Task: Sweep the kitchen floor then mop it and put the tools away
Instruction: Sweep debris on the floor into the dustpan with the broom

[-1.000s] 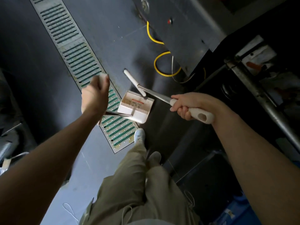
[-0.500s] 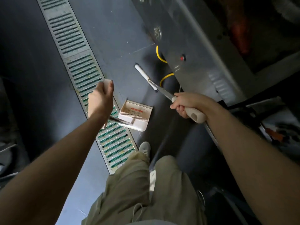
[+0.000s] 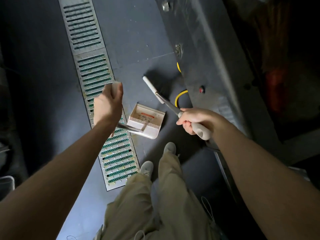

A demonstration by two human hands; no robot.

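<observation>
My left hand [image 3: 107, 108] is gripping the dustpan [image 3: 146, 122] handle. My right hand [image 3: 194, 120] is gripping the broom [image 3: 170, 105] handle. The dustpan is sitting on the floor [image 3: 138, 40] between them.

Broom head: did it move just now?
Yes. The broom head slid forward along the floor, away from the person. It was short of the cabinet's red button; now it's level with it.
</observation>
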